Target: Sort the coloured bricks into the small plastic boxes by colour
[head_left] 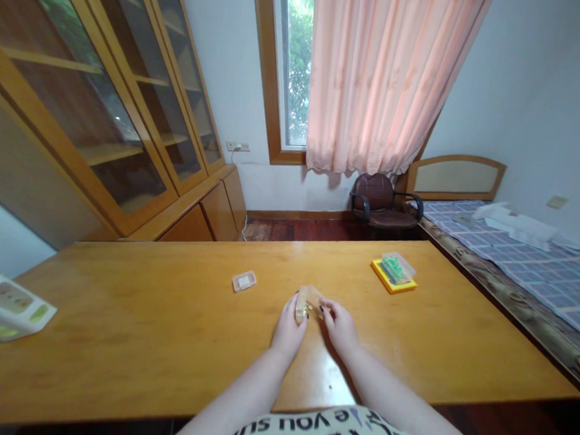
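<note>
My left hand [290, 320] is closed around a small clear plastic box [302, 303], tilted up a little above the table. Its see-through lid [314, 295] stands open toward the right. Small gold-coloured pieces [309, 307] show inside; their kind is too small to tell. My right hand [336, 320] is at the box's right side, fingers pinched together close to the lid. A tiny gold-coloured bit shows below those fingertips, but what they grip I cannot make out. To the left, a separate small clear box [244, 281] with something white in it lies on the wooden table [173, 328].
A yellow tray [394, 288] bearing a clear box with green contents [396, 267] sits at the table's back right. On the far left stands a white holder with cut-outs [8, 307]. Beyond are a brown armchair [383, 204], a bed [510, 259] and a glass-door cabinet [129, 100].
</note>
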Motion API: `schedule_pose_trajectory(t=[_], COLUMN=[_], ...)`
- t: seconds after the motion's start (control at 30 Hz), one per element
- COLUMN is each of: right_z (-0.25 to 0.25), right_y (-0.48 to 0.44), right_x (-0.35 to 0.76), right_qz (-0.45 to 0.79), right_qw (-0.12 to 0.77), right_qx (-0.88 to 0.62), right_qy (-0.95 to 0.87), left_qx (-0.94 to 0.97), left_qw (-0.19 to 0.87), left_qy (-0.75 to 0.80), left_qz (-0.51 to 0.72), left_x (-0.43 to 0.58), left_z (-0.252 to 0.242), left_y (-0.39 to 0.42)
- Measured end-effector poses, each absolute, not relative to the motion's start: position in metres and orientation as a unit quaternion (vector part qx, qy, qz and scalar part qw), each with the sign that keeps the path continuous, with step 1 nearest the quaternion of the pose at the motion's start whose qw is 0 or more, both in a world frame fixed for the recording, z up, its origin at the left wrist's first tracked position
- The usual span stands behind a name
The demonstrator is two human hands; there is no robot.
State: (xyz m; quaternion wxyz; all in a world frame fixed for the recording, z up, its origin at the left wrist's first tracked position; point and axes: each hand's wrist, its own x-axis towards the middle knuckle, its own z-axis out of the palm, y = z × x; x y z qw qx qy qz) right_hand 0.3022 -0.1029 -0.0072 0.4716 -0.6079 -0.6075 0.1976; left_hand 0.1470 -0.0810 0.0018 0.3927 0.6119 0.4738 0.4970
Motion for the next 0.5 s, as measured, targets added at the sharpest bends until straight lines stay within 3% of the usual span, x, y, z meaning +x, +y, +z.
schedule_pose_trajectory(t=[0.23,0.5], right_z=[-0.0031,-0.0061], right_y=[-0.1035,-0.1018], right_x=[0.3017,0.304], right_qz=[0.212,0.229], right_qw=[0.494,0.496], right_qx=[-0.591,-0.587], right_qy=[-0.602,-0.597], left_qx=[0.621,0.687], left_qw=[0.407,0.296], left_qy=[0.453,0.454], left_qz=[0.494,0.485], left_x=[0.1457,0.1386], left_z=[0.0036,0.0046], left_y=[-0.0787,-0.0791])
